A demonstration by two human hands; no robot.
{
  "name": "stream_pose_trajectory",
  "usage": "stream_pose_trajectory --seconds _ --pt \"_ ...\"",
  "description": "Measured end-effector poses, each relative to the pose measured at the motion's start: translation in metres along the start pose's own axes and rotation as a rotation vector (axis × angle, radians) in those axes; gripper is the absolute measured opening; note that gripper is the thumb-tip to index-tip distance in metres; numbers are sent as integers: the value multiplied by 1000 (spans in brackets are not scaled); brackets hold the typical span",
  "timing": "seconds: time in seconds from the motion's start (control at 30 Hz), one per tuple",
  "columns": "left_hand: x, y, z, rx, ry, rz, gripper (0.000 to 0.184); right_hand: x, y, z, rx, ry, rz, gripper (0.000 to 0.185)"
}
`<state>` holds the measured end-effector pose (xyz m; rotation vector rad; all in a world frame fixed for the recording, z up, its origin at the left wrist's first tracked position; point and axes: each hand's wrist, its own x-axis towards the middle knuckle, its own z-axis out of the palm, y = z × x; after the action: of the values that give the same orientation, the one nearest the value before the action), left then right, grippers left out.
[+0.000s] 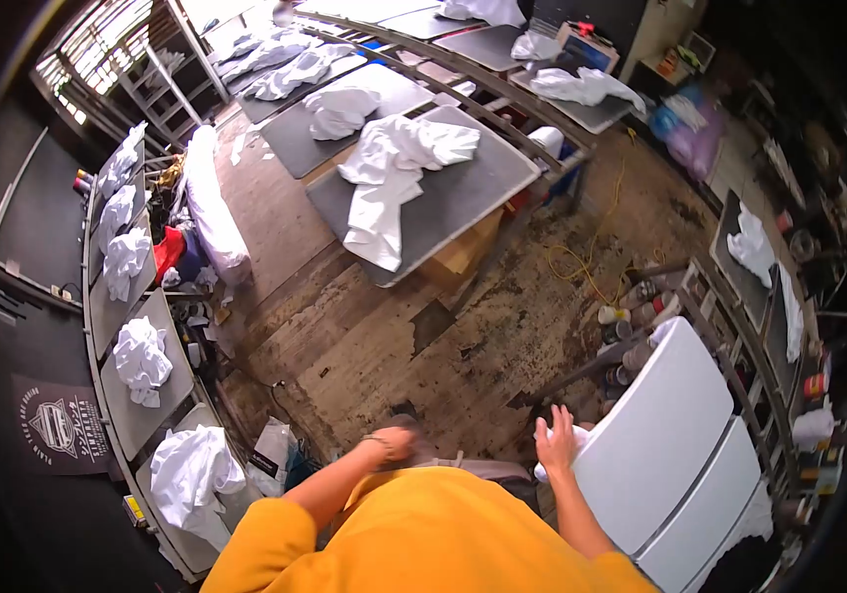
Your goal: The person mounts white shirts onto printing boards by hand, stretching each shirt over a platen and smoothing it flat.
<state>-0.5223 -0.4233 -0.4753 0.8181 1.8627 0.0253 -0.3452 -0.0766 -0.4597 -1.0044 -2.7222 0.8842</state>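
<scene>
The white cloth [582, 434] is showing just beside the right grip [558, 443], at the left edge of the white panel [652, 420]. It could be slipping or creasing there if the right grip drags it sideways, since the left grip [402, 442] is hanging well apart, across the person's front, and is not steadying it. The containers [643, 294], sitting ahead of the right grip beside the panel, could be tipping over if trailing cloth catches them.

The right grip is reaching forward with its fingers standing apart. It is partly covering the cloth and seemingly touching it, but the palm is facing away, so how firmly it is pressing cannot be told. The left grip is blurring, so whether its fingers are together or apart cannot be told; nothing is clearly showing inside it. Ahead of both grips, well apart, a white garment [394, 178] is lying rumpled on a gray board [490, 193].
</scene>
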Motion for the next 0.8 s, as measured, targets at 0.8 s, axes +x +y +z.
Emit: stream_pose_trajectory --seconds 0.8 --pt "-113 -245 -278 -454 558 -47 45 586 -479 177 579 278 -239 42"
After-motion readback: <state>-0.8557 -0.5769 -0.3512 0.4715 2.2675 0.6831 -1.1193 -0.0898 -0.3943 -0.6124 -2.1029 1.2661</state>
